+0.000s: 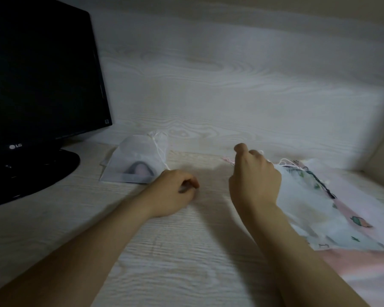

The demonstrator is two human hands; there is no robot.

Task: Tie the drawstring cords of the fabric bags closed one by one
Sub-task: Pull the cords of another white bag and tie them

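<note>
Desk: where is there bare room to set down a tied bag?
The widest bare desk lies between the left hand and right hand, running toward the camera. Another patch sits farther back, between the small bag and that hand. Crowded: the right, where the gripped white bag overlies pink fabric, and the left, by the monitor.

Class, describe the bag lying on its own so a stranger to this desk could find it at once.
Start at the black monitor on the left of the pale desk. Just right of its base lies a small see-through white drawstring bag, flat, its cord trailing. Unlike the bags heaped by the right hand, it lies alone and shows a grey-pink shape inside.
</note>
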